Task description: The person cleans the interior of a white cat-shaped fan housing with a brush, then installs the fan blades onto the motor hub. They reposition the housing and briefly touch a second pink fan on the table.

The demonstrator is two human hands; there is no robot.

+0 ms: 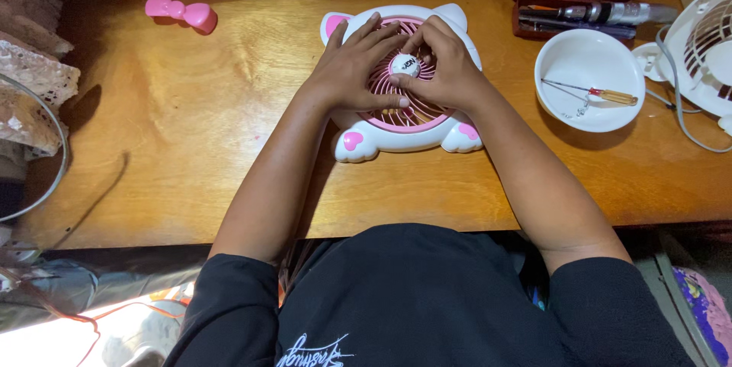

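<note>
A white and pink cat-shaped desk fan point(358, 142) lies flat on the wooden table point(229, 107), grille up. My left hand point(354, 65) rests spread over the left of the pink grille, thumb against the round white centre cap point(405, 64). My right hand point(450, 65) covers the right side, its fingertips pinching the same cap. Both hands touch the fan; the grille under them is mostly hidden.
A pink bow-shaped piece point(181, 11) lies at the back left. A white bowl point(587, 58) holds a small screwdriver point(602, 93) and screws. Behind it is a red tool case point(583, 1). Another white fan point(705, 46) with a cable sits at the right edge.
</note>
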